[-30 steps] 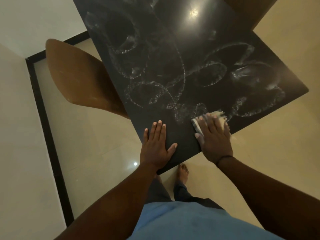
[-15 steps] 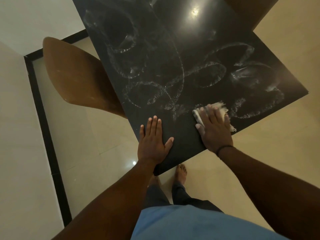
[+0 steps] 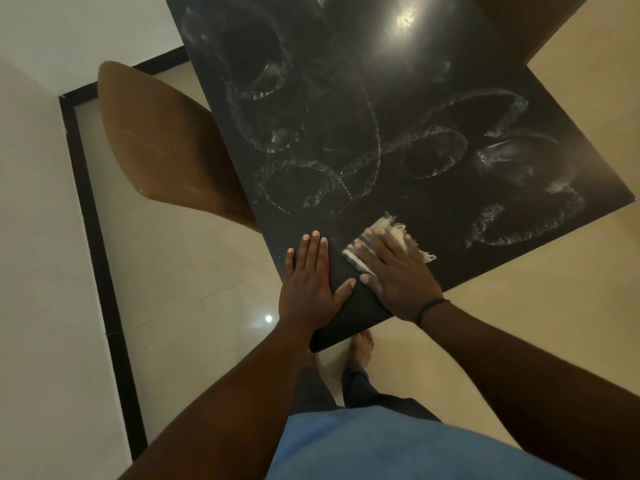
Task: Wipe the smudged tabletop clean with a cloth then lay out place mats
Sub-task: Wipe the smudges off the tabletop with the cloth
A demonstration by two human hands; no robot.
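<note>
A black tabletop (image 3: 398,98) carries white looping smudges across most of its surface. My right hand (image 3: 394,275) lies flat with straight fingers on a whitish frayed cloth (image 3: 394,227), pressing it onto the table near the closest corner. My left hand (image 3: 310,282) rests palm down with straight fingers on the table's near left edge, its thumb almost touching my right hand. The strip of table around both hands looks free of smudges. No place mats are in view.
A brown chair (image 3: 162,143) stands against the table's left side. Another brown chair back (image 3: 533,19) shows at the top right. Beige floor tiles surround the table, with a black skirting strip (image 3: 86,202) along the white wall at left. My bare feet (image 3: 360,346) stand below the table corner.
My right hand has slid the cloth to the left, towards my left hand, wiping away the smudge near the corner. My left hand stays planted on the table edge.
</note>
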